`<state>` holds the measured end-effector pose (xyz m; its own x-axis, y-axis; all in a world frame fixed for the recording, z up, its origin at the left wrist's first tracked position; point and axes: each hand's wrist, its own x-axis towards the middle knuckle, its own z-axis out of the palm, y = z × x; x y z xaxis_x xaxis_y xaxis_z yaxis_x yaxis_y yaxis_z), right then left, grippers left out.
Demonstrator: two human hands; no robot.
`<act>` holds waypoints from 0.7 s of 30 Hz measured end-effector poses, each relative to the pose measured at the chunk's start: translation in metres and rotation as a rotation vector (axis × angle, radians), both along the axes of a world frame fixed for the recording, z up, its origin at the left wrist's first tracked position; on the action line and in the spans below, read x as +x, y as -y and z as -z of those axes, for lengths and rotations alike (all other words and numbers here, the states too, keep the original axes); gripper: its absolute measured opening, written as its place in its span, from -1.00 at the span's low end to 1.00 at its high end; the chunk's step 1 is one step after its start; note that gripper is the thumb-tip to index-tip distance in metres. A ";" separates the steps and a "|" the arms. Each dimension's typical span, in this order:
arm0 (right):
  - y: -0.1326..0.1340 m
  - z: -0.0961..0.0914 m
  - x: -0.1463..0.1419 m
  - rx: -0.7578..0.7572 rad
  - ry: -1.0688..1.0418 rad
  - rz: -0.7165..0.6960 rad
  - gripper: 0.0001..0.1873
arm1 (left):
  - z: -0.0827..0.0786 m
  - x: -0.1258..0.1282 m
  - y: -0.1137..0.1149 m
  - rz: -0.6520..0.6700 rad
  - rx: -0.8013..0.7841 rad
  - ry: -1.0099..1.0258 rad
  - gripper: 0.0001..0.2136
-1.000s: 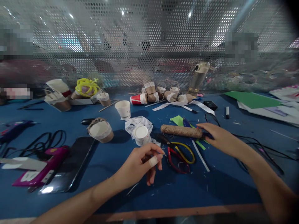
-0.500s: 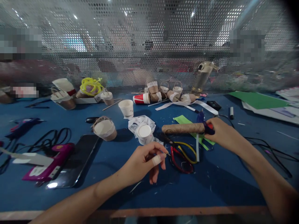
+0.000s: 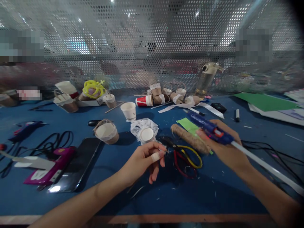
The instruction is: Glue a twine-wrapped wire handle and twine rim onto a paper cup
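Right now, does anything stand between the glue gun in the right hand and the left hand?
Between the glue gun and left hand, the twine roll and scissors lie on the table; nothing upright shows. Clearance above them is unclear.

It's dim over here; small lights (image 3: pixel 197 13) glint at the perforated screen (image 3: pixel 152 71), everything behind it hazy, a white glare sits on the phone (image 3: pixel 80 161), shadows darken the blue table (image 3: pixel 185 198), and the upper right corner goes black
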<state>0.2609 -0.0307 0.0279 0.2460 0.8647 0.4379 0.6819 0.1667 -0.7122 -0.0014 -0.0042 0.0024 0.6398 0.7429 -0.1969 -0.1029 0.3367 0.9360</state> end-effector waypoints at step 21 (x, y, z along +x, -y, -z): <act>0.021 0.038 -0.065 -0.284 -0.607 -0.408 -0.77 | 0.012 0.011 0.017 -0.033 -0.023 0.017 -0.84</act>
